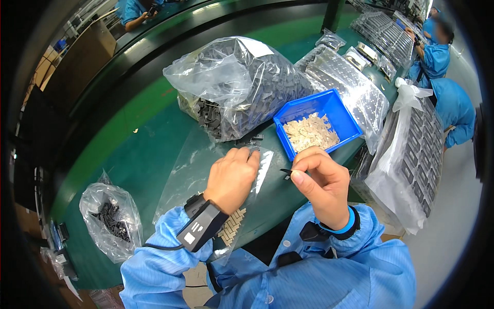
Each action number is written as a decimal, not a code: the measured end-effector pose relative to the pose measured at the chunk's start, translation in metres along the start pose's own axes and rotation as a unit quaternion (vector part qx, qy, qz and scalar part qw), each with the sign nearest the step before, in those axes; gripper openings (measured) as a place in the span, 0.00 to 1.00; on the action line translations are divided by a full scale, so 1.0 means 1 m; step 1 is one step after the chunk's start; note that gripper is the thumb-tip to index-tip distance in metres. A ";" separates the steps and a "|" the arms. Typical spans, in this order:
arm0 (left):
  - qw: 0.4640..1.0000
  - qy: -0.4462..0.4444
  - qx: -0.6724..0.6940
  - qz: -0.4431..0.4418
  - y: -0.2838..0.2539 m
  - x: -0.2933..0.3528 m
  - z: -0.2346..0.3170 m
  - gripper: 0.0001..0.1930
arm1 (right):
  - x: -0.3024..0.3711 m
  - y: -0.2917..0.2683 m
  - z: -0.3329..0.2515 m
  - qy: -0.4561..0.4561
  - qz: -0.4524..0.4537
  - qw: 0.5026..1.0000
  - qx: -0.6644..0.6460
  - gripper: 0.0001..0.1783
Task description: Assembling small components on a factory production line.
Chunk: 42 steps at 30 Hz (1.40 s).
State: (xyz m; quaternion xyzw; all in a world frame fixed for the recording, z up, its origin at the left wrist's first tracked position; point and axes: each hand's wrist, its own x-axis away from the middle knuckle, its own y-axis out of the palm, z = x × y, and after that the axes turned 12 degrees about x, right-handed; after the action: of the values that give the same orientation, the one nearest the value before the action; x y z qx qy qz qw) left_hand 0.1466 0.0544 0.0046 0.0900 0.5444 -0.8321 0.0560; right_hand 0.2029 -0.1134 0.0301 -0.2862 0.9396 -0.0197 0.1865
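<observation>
My right hand (324,188) pinches a small black plastic part (286,172) between thumb and forefinger, just in front of the blue bin (351,126). Small beige pieces (311,133) lie heaped in that bin. To the left, my left hand (232,177) is closed with its knuckles up; its fingertips point down and hide whatever they hold. It rests over a clear sheet that carries rows of beige strips (231,226) and white strips (263,172). A few loose black parts (251,140) lie beyond its fingers, by the mouth of a large clear bag (216,77) full of dark parts.
A smaller clear bag (110,216) of black parts lies at the left on the green table (154,149). Clear trays (345,77) are stacked beyond the bin. At the right stands a wrapped tray stack (406,159). Co-workers in blue (437,62) are at the far right.
</observation>
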 end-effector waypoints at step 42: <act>0.261 -0.316 0.866 0.286 -0.020 0.131 0.062 0.10 | 0.043 0.069 0.004 0.130 -0.173 0.941 -0.260 0.04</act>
State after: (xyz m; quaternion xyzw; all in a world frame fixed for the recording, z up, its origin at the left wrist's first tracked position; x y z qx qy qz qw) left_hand 0.0093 0.0061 0.0188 -0.0351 -0.6219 -0.7015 0.3463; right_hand 0.1350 -0.0791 0.0016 -0.4781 0.8640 0.1559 -0.0243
